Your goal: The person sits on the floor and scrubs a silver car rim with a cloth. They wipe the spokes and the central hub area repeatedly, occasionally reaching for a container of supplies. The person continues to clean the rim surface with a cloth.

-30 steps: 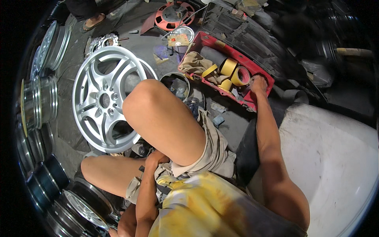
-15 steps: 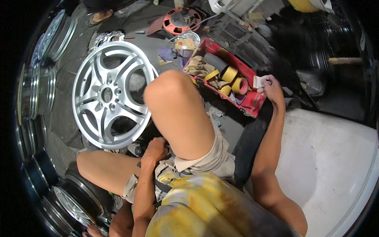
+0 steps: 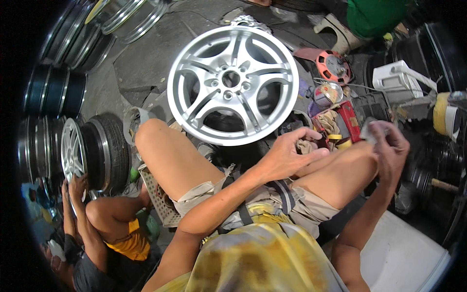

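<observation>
Right hand (image 3: 391,148): grip pinched on a small pale piece (image 3: 370,131), just beside the right knee (image 3: 362,155). Left hand (image 3: 292,152): grip released, fingers apart, near the red box (image 3: 348,117) with yellow tape rolls (image 3: 343,144) and beige cloth (image 3: 330,122). Beyond the left hand, a silver wheel rim (image 3: 237,93) faces the camera; at far left, a co-worker's hand (image 3: 78,186) touches another spoked wheel (image 3: 71,146)

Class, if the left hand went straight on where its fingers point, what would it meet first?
Likely the left hand would meet the red box, though depth is unclear and it might pass above.
</observation>
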